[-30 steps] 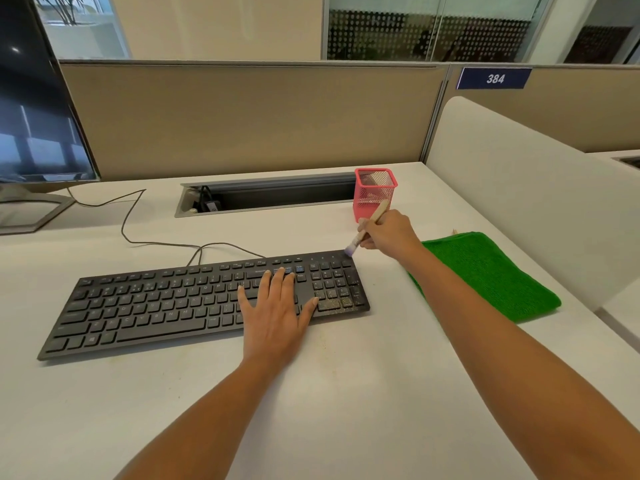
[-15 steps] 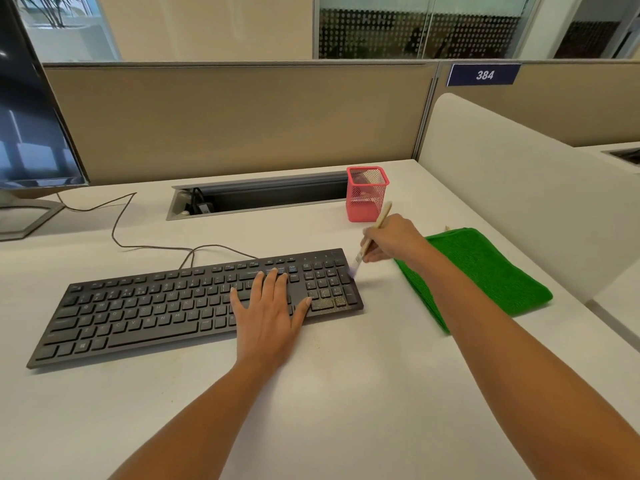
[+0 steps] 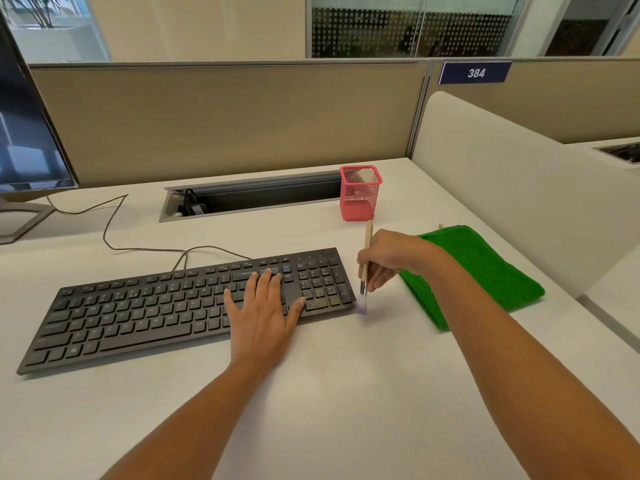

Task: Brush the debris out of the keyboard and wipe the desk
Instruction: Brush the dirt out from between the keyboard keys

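Observation:
A black keyboard (image 3: 138,313) lies across the white desk (image 3: 346,393). My left hand (image 3: 263,313) rests flat on its right half, fingers straight. Yellowish debris (image 3: 323,302) sits on the lowest number-pad keys, and fine specks dot the desk in front. My right hand (image 3: 391,258) grips a thin wooden brush (image 3: 366,258), held nearly upright. Its pale bristles touch the desk just off the keyboard's near right corner. A folded green cloth (image 3: 485,271) lies on the desk to the right, partly under my right forearm.
A pink mesh pen cup (image 3: 360,192) stands behind the keyboard, beside an open cable tray (image 3: 249,197). The keyboard cable (image 3: 114,233) loops toward a monitor (image 3: 24,140) at far left. A beige partition closes the back and a white divider (image 3: 519,188) the right.
My right hand has drawn the brush from the keyboard's far right corner down along its right edge to the near corner. My left hand has stayed flat on the keys.

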The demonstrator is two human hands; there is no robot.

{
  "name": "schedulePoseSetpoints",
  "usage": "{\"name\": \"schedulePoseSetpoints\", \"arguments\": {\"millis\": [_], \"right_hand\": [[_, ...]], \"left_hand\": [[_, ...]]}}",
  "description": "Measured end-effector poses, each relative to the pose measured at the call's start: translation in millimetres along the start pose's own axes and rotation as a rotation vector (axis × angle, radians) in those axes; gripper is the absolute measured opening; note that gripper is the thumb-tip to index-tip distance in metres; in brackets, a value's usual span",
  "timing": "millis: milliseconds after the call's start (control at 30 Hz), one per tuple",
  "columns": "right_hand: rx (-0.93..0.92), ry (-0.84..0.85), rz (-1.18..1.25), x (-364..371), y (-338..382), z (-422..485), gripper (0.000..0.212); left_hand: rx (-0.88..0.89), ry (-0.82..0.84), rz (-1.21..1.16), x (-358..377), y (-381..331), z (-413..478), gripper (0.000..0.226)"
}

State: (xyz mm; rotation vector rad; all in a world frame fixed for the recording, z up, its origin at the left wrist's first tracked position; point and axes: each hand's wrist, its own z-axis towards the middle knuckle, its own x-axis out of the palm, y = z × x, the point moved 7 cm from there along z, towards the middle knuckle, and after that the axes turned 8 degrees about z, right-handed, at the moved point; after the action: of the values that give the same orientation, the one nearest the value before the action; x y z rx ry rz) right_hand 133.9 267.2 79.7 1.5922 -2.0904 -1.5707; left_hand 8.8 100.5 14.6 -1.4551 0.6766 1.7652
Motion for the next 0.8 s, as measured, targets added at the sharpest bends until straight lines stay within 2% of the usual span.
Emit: {"name": "schedulePoseSetpoints", "arguments": {"millis": [167, 267, 367, 467, 700, 800], "right_hand": [[-0.175, -0.328, 0.251, -24.5, 11.2, 11.8, 0.024], [-0.267, -0.398, 0.256, -21.1, 17.7, 17.5, 0.028], [-0.264, -0.390, 0.207, -12.0, 18.5, 20.5, 0.030], [-0.228, -0.282, 0.188, -4.1, 17.9, 19.9, 0.027], [-0.058, -0.062, -0.053, -0.8, 16.3, 7.5, 0.028], [-0.168, -0.154, -0.025, -4.4, 28.9, 9.2, 0.028]], "left_hand": [[0.004, 0.006, -0.008, 0.1, -0.5, 0.4, 0.095], [0.006, 0.013, -0.008, 0.7, -0.8, 0.8, 0.093], [0.009, 0.006, -0.005, 0.3, -0.7, 0.4, 0.096], [0.010, 0.002, -0.004, 0.3, -0.1, 0.4, 0.101], [0.007, 0.006, -0.006, -0.2, -0.2, -0.3, 0.098], [0.003, 0.013, -0.003, 0.6, -0.1, -0.1, 0.095]]}}
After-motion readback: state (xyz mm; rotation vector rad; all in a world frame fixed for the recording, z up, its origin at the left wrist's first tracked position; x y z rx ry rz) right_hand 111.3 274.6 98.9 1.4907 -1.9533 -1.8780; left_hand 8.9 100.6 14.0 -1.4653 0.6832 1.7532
